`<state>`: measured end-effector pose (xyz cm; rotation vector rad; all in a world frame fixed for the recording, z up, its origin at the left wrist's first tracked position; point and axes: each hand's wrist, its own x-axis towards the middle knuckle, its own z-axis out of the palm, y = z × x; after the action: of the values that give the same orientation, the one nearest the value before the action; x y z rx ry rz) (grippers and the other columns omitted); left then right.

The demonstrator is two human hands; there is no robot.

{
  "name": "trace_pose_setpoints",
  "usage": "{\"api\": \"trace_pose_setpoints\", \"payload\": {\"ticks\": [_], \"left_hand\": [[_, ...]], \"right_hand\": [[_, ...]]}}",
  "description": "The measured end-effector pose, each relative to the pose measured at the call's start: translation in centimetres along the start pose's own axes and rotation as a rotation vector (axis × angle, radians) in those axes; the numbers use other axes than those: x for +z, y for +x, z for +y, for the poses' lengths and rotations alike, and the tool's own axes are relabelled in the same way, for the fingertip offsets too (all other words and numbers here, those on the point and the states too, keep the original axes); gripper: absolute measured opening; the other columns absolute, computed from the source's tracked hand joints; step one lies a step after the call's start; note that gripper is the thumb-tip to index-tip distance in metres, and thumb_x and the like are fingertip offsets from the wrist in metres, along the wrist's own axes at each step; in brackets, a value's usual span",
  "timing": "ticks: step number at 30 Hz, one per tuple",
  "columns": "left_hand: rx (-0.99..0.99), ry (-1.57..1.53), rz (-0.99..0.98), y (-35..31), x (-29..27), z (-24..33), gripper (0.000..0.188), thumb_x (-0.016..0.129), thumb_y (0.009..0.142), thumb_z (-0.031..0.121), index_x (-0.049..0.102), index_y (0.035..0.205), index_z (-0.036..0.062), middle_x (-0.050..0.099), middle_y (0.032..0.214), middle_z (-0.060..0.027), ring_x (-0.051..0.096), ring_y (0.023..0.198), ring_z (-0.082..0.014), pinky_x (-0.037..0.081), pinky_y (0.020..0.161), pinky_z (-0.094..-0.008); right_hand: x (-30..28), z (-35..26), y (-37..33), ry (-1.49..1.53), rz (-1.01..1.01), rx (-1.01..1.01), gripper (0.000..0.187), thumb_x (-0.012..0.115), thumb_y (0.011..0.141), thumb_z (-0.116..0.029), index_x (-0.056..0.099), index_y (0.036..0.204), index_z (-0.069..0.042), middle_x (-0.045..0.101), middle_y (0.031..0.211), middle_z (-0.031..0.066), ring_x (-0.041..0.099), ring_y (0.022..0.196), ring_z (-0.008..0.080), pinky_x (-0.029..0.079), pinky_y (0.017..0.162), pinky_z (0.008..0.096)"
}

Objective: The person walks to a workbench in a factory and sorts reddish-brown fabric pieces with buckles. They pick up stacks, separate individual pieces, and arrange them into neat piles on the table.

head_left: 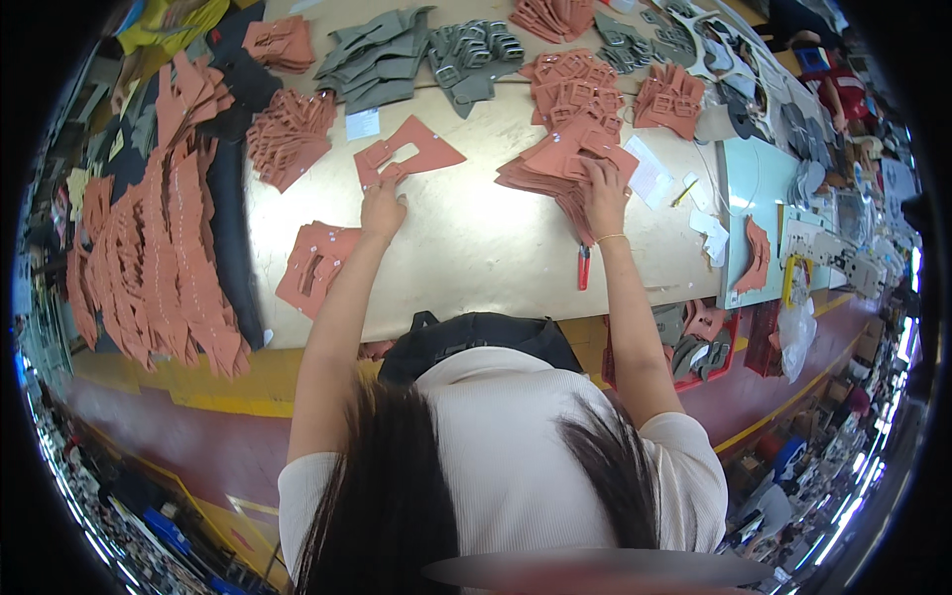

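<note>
A flat coral shoe-upper piece (436,149) with a cut-out slot lies on the metal-topped table. My left hand (383,208) is closed on its near left corner. To the right, my right hand (605,203) grips the near edge of a fanned stack of coral pieces (543,164); the fingertips are partly hidden by the top pieces. Another slotted coral piece (315,266) rests left of my left forearm. Just below the stack lies a small red-handled tool (583,270), its exact kind unclear.
Buckled coral pieces (575,84) and grey buckled pieces (471,59) line the table's far side. Long coral strips (164,258) hang over a dark support at left. White paper (650,177) lies right of the stack. A sewing machine (833,248) stands at right, near a red crate (729,352).
</note>
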<state>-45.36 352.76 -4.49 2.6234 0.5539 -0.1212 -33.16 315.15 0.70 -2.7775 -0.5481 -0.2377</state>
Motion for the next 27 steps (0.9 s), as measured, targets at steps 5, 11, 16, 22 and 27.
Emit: {"api": "trace_pose_setpoints", "payload": {"ticks": [5, 11, 16, 22, 27], "left_hand": [[0.106, 0.058, 0.018, 3.4, 0.7, -0.2, 0.040, 0.062, 0.079, 0.015, 0.053, 0.116, 0.0009, 0.056, 0.115, -0.0208, 0.054, 0.110, -0.0360, 0.044, 0.093, -0.0438], [0.261, 0.121, 0.054, 3.6, 2.6, -1.3, 0.026, 0.061, 0.077, 0.014, 0.060, 0.098, -0.0001, 0.061, 0.101, -0.0201, 0.059, 0.097, -0.0377, 0.046, 0.085, -0.0472], [0.433, 0.109, -0.129, -2.6, 3.9, 1.7, 0.052, 0.070, 0.062, 0.013, 0.050, 0.107, -0.0034, 0.057, 0.102, -0.0244, 0.054, 0.098, -0.0427, 0.043, 0.087, -0.0488], [0.644, 0.012, -0.513, -11.0, 5.8, 6.6, 0.057, 0.073, 0.057, 0.012, 0.048, 0.106, -0.0033, 0.054, 0.101, -0.0232, 0.054, 0.093, -0.0390, 0.045, 0.083, -0.0451], [0.550, -0.191, -0.837, -10.5, 5.9, 9.6, 0.055, 0.073, 0.060, 0.010, 0.048, 0.108, -0.0029, 0.054, 0.100, -0.0191, 0.055, 0.091, -0.0309, 0.046, 0.084, -0.0388]], "right_hand": [[0.2, -1.2, 0.0, -0.058, -0.013, 0.038, 0.042, 0.060, 0.084, -0.016, 0.053, 0.125, -0.021, 0.052, 0.124, 0.0036, 0.047, 0.118, 0.0268, 0.035, 0.095, 0.0471], [0.8, -5.2, -3.0, -0.039, -0.031, 0.159, 0.048, 0.065, 0.080, -0.025, 0.053, 0.126, -0.019, 0.049, 0.129, 0.0097, 0.044, 0.120, 0.0333, 0.036, 0.098, 0.0514], [4.8, -11.1, -10.1, 0.339, -0.379, -0.002, 0.030, 0.057, 0.079, -0.013, 0.062, 0.109, -0.014, 0.057, 0.115, 0.0112, 0.054, 0.106, 0.0309, 0.045, 0.088, 0.0463], [5.8, -12.2, -15.8, 0.462, -0.513, -0.022, 0.020, 0.056, 0.081, -0.023, 0.066, 0.095, -0.014, 0.060, 0.105, 0.0098, 0.059, 0.098, 0.0311, 0.049, 0.079, 0.0437], [4.7, -8.9, -17.6, 0.447, -0.155, 0.585, 0.035, 0.062, 0.081, -0.034, 0.062, 0.106, -0.009, 0.059, 0.103, 0.0136, 0.058, 0.099, 0.0298, 0.047, 0.085, 0.0435]]}}
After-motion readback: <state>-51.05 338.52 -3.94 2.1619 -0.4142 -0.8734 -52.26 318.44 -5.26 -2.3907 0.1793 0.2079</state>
